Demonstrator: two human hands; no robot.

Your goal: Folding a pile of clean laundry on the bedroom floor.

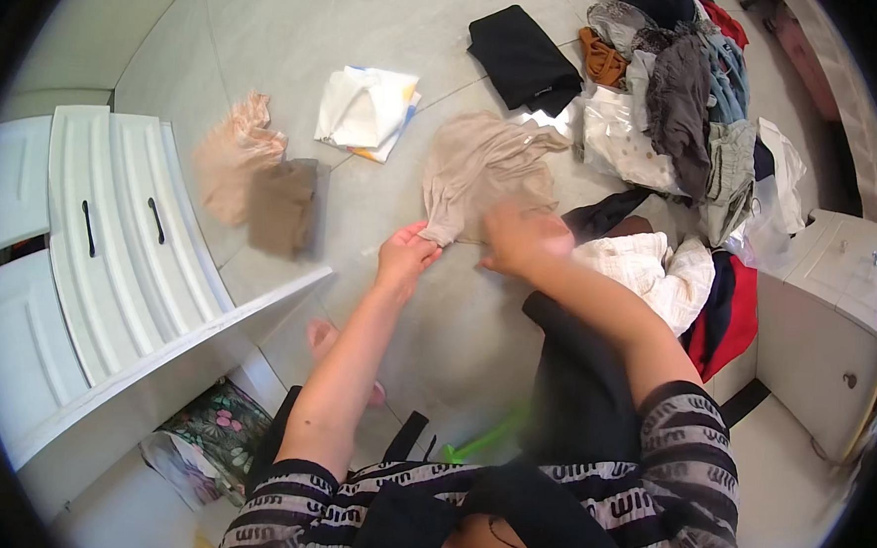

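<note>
A beige cloth garment [489, 157] lies spread and wrinkled on the tiled floor before me. My left hand [407, 256] pinches its near left corner between thumb and fingers. My right hand [526, 238], blurred, is over the garment's near right part; whether its fingers grip the fabric is not clear. Right of that hand lies a crumpled cream garment [632, 265], with a black cloth [605, 214] just behind it.
A folded black garment [524, 59] and a white printed cloth [367, 110] lie farther back. Left are a folded brown cloth [282, 206] and a peach garment [240, 156]. A clothes pile [674, 100] fills the back right. White drawers [124, 235] and a white cabinet [815, 316] flank me.
</note>
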